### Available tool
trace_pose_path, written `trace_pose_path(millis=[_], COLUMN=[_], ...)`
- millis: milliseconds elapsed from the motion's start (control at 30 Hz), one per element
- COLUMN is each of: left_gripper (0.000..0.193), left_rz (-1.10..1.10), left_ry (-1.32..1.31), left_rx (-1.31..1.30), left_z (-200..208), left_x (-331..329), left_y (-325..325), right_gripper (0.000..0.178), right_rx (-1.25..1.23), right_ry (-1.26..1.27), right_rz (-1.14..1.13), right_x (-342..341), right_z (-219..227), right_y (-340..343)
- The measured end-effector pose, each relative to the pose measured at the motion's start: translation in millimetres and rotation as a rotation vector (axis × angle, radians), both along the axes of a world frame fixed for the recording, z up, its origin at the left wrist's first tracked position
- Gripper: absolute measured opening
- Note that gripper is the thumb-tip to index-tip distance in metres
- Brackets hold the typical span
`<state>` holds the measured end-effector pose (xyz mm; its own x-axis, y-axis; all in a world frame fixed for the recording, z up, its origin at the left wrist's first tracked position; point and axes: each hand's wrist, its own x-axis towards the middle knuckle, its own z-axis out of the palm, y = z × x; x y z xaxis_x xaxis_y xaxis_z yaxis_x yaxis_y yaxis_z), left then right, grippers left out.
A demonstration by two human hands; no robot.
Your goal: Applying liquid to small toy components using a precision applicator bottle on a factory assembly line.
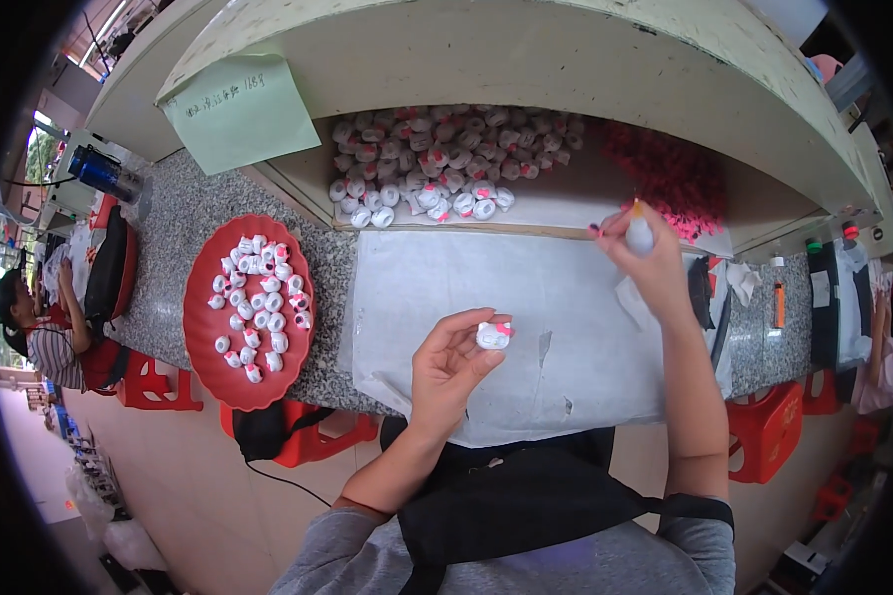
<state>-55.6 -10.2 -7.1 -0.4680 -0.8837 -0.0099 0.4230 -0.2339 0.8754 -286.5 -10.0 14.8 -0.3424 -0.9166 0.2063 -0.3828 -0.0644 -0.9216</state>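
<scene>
A: Left hand [445,373]?
B: Thumb and fingertips pinching a small rounded white figure with a pink patch [493,338]. It's held up over the pale rectangular work sheet [422,283], near the sheet's middle.
A: Right hand [662,276]?
B: Fingers closed round a small translucent white bottle with an orange tip [640,236], tip pointing away from the person. Hand's at the far right part of the sheet, by the shelf opening. Tiny dark spot at a fingertip, too small to tell what.
A: Hands touching?
B: No, well apart.
A: Shelf?
B: Long pale grey-green shelf unit [526,61]. Heap of loose white rounded pieces [456,149] inside, left and middle; pile of small bright pink pieces [670,180] at the right end.
A: Left side?
B: Red scalloped-edge plate [199,327] on the speckled grey granite tabletop [169,263], with loose white figures showing pink spots [261,302] lying in it. Pale green paper note [238,114] hangs on the shelf unit above.
A: Right side?
B: Slim orange object [779,305] on the granite, kind unclear.
</scene>
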Motion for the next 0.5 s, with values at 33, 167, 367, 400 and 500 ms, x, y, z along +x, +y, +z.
trace_pose_path(millis=[33,167,367,400,500], left_gripper=[0.037,0.037,0.036,0.036,0.035], left_rz=[-0.029,-0.046,-0.005,-0.007,0.000], left_ry=[-0.004,-0.009,-0.052,-0.037,-0.022], left_rx=[0.005,-0.008,-0.073,-0.064,-0.059], left_z=[0.6,2.8,-0.6,-1.3,-3.5], left_x=[-2.2,-7.9,-5.6,-6.1,-5.8], left_y=[0.6,5.4,4.3,4.7,7.7], right_gripper=[0.020,0.020,0.014,0.012,0.011], right_rx=[0.054,0.170,0.106,0.089,0.140], right_ry=[-0.115,-0.404,-0.553,-0.580,-0.702], right_rz=[0.029,0.069,0.048,0.022,0.020], right_x=[18.0,55.6,84.0,86.6,89.6], right_z=[7.1,-1.0,-6.0,-5.2,-4.8], right_y=[12.8,39.3,53.9,55.8,63.1])
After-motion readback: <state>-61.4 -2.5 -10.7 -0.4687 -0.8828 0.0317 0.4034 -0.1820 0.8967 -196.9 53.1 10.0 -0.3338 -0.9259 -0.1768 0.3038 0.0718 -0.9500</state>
